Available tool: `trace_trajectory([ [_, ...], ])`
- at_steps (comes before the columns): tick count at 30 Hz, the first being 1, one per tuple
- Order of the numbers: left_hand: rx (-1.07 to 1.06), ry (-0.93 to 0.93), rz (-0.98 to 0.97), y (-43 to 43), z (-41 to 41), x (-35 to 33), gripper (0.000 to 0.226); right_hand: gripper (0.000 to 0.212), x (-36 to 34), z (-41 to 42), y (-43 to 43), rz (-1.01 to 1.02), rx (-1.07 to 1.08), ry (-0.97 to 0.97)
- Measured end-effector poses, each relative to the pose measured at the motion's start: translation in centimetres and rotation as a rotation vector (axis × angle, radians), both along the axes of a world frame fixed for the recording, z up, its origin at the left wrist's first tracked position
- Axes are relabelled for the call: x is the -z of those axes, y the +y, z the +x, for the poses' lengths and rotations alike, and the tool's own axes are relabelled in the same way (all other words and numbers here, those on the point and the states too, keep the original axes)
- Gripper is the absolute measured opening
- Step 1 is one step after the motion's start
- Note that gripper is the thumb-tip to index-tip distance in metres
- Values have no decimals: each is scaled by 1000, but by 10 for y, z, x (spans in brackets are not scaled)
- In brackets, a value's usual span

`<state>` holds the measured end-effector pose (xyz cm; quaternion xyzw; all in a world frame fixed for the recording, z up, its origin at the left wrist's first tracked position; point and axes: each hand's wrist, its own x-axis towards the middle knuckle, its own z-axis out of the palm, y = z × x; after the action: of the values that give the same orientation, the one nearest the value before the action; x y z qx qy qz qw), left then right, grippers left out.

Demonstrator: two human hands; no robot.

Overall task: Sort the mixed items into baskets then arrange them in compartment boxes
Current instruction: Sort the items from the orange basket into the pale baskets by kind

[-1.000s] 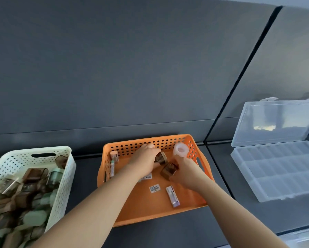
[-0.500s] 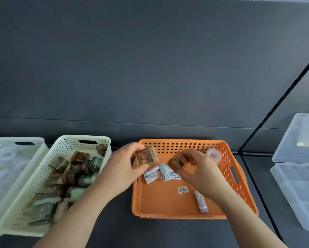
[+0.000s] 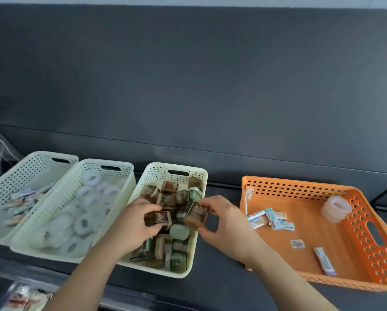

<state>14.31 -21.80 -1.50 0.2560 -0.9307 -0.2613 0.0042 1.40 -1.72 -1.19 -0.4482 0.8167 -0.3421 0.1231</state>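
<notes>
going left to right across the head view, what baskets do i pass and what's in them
packet basket → tape-roll basket → basket of brown and green boxes → orange basket, holding a few packets and one tape roll

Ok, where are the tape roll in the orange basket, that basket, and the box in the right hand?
tape roll (image 3: 336, 208), head view, its side wall.
orange basket (image 3: 300, 189), head view, back wall.
box (image 3: 195, 215) in right hand (image 3: 227, 225), head view, front face.

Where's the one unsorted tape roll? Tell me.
Head view, right side: the tape roll sits inside the orange basket near its far right corner, apart from the small boxes.
</notes>
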Motion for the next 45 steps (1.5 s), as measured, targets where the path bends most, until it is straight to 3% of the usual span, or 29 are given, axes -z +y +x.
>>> trace_trajectory([
  [5, 23, 50, -7, -8, 4, 6, 52, 55, 13, 19, -15, 136, -91, 78],
  [10, 57, 219, -100, -10, 6, -4, 38, 60, 17, 26, -17, 177, -120, 128],
  [15, 242, 329, -141, 22, -22, -21, 28, 50, 5, 6, 30, 80, 139, 100],
  [19, 432, 332, -141, 70, -64, -26, 35, 35, 4, -29, 94, 160, 345, 123],
  [24, 570, 208, -193, 123, -130, -17, 38, 38, 14, -78, 149, 302, 431, 90],
  [31, 584, -72, -449, 157, -184, -5, 39, 36, 33, -138, 143, 398, 236, 7],
  [38, 582, -275, -617, 175, -202, 3, 16, 28, 47, -164, 128, 466, 98, -34],
  [41, 543, -261, -554, 178, -206, 10, 9, 21, 45, -170, 139, 504, 118, -35],
  [45, 428, -209, -184, 183, -211, 7, 9, 10, 46, -177, 162, 409, 180, -146],
])
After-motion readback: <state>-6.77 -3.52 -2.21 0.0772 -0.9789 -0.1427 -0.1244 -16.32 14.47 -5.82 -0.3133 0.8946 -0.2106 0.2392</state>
